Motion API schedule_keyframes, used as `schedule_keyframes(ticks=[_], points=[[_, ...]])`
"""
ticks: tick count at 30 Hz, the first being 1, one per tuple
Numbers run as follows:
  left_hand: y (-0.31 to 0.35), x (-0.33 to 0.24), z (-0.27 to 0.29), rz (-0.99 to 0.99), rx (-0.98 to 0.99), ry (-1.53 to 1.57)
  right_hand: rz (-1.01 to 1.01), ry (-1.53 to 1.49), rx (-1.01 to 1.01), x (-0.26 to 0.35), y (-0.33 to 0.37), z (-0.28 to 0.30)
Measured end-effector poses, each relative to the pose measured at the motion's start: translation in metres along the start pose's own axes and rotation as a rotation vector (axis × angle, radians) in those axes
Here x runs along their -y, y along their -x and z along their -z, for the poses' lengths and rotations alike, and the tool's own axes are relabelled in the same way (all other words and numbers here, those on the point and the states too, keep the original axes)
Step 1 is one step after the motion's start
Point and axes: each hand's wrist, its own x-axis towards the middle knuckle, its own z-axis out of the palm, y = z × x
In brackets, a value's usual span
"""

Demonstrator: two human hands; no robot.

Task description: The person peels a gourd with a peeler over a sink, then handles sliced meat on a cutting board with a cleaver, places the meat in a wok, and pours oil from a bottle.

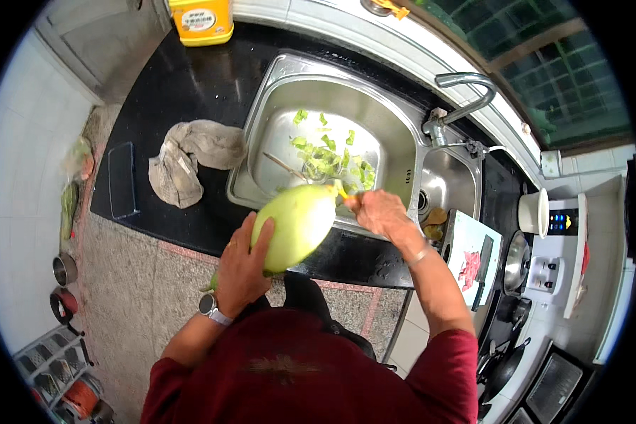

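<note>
A large, smooth, pale green gourd [295, 227] is held tilted over the near edge of the steel sink [396, 120]. My left hand [244, 260] grips its lower left side, with the thumb and fingers spread around it. At the gourd's upper right end, my right hand [380, 213] is closed on a small yellow peeler [342, 191], whose head is partly hidden against the gourd. Green peelings [325, 161] lie scattered on the sink floor below. A thin stick-like handle [284, 165] also rests in the basin.
Left of the sink, a grey cloth [191, 152] lies on the black counter [162, 92]. A yellow jug [201, 21] stands behind it. The faucet [466, 106] rises at the back right. On the right, a cutting board [493, 244] bears red meat [469, 267] and a knife [483, 265].
</note>
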Motion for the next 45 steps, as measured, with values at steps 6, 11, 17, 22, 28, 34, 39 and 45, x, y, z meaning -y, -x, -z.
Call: schedule_keyframes(ticks=[6, 11, 17, 22, 28, 34, 39, 45], points=[[0.005, -0.004, 0.002, 0.003, 0.051, -0.030, 0.116, -0.277, -0.092, 0.000, 0.024, 0.030], [0.004, -0.006, -0.005, -0.014, 0.046, -0.052, 0.261, -0.274, -0.077, 0.017, 0.039, -0.003], [0.001, -0.016, -0.014, -0.099, 0.064, -0.148, -0.069, -0.132, -0.183, -0.058, -0.019, -0.038], [0.015, -0.018, -0.037, -0.180, 0.093, -0.379, -0.008, -0.285, -0.181, -0.021, 0.003, 0.003], [0.014, -0.025, -0.036, -0.190, 0.161, -0.392, 0.015, -0.326, -0.172, -0.038, 0.013, -0.034], [0.011, -0.022, -0.024, -0.049, 0.328, -0.193, 0.048, -0.369, -0.120, -0.030, 0.027, -0.038], [-0.010, -0.018, -0.027, 0.073, 0.259, -0.090, 0.168, -0.299, -0.042, 0.010, 0.048, -0.045], [-0.005, -0.025, -0.023, 0.092, 0.317, -0.076, 0.008, -0.046, 0.128, -0.056, 0.005, -0.032]])
